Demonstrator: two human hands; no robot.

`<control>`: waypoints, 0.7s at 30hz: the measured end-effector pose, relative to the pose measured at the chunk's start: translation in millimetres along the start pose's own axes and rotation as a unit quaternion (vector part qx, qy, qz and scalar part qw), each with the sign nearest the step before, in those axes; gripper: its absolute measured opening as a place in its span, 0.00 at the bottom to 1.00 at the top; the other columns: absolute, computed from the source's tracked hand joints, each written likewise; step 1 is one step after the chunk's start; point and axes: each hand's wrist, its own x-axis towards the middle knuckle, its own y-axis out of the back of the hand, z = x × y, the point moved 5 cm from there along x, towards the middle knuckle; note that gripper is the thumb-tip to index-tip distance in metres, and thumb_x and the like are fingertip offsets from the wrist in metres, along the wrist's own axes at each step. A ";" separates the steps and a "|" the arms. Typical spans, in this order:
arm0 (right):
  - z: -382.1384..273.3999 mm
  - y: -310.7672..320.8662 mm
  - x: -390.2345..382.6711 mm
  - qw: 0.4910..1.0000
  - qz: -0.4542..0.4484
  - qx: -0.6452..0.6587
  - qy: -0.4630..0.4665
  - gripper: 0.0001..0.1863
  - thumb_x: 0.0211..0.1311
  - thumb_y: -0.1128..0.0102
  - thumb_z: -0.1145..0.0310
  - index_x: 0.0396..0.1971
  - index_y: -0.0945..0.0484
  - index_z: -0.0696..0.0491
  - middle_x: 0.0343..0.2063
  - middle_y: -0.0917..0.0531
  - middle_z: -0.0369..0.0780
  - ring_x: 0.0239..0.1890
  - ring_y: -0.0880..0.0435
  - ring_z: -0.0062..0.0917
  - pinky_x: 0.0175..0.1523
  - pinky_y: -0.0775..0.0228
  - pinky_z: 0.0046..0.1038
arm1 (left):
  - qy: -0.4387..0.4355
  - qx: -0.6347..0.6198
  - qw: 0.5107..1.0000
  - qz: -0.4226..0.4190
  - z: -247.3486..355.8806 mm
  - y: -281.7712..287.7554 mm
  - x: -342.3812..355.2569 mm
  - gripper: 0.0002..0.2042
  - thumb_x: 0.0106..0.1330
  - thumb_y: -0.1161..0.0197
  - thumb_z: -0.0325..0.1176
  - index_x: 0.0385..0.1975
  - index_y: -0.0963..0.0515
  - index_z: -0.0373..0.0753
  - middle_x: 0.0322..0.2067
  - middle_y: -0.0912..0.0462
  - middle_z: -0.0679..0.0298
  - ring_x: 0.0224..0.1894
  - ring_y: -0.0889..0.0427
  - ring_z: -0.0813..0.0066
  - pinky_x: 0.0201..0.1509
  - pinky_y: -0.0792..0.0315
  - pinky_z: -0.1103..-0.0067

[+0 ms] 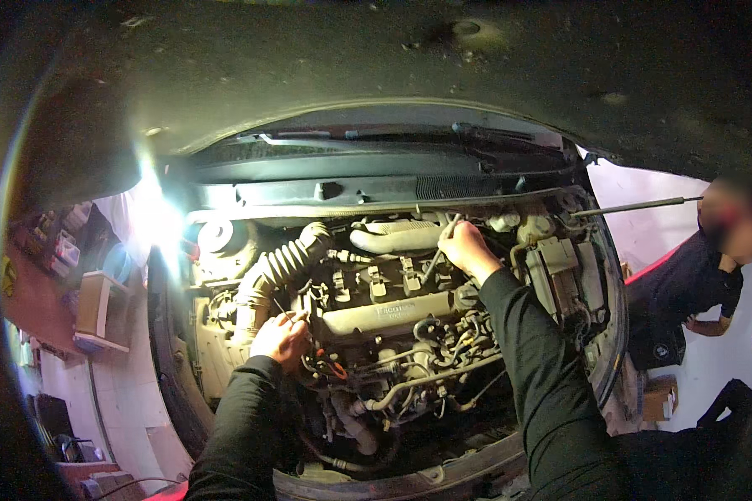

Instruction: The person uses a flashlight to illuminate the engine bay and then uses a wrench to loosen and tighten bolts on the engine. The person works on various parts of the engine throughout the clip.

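Both my hands are in the engine bay of a car. My right hand [470, 249] is closed around a slim grey rod-shaped tool [434, 265], which slants down to the far right of the engine cover [384, 316]; its exact kind is unclear. At the left end of that cover, beside the ribbed air intake hose [277, 265], my left hand [282, 340] has its fingers pinched together. A thin stick-like piece shows at those fingertips, too small to name. Several ignition coils [377, 282] sit in a row between my hands.
The raised hood [309, 50] hangs overhead, with a prop rod [639, 205] at the right. A bright lamp [165, 225] glares at the left. The battery [553, 267] lies right of my right forearm. Another person [677, 284] is beyond the right fender.
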 end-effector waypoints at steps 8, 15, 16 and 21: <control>-4.3 -0.7 -14.7 0.991 0.088 -0.076 -0.070 0.23 0.71 0.30 0.48 0.31 0.15 0.55 0.31 0.10 0.48 0.38 0.07 0.46 0.42 0.17 0.46 | 0.020 -0.053 0.998 0.009 -1.8 1.5 2.5 0.23 0.69 0.36 0.33 0.65 0.20 0.39 0.64 0.14 0.50 0.68 0.19 0.46 0.72 0.23 0.60; -1.6 1.4 -0.9 0.994 -0.010 -0.067 -0.082 0.21 0.69 0.28 0.56 0.41 0.13 0.64 0.45 0.09 0.60 0.49 0.07 0.54 0.55 0.15 0.48 | 0.056 -0.056 0.997 -0.009 -0.8 4.4 4.5 0.23 0.74 0.39 0.31 0.68 0.20 0.41 0.63 0.14 0.49 0.66 0.18 0.43 0.70 0.22 0.58; -3.1 -0.7 -2.6 0.997 -0.023 -0.012 -0.072 0.18 0.68 0.30 0.60 0.39 0.13 0.63 0.42 0.09 0.60 0.48 0.07 0.53 0.54 0.15 0.48 | 0.043 -0.056 0.997 -0.009 0.1 3.1 4.4 0.23 0.74 0.40 0.31 0.68 0.20 0.41 0.63 0.15 0.49 0.66 0.18 0.43 0.70 0.22 0.58; -12.2 7.0 -13.0 0.995 0.046 0.031 -0.077 0.14 0.64 0.32 0.60 0.34 0.12 0.59 0.38 0.09 0.57 0.45 0.07 0.54 0.53 0.15 0.51 | 0.036 -0.032 0.999 -0.016 -12.1 -11.8 3.6 0.23 0.76 0.43 0.31 0.69 0.21 0.38 0.63 0.14 0.46 0.66 0.18 0.43 0.70 0.22 0.58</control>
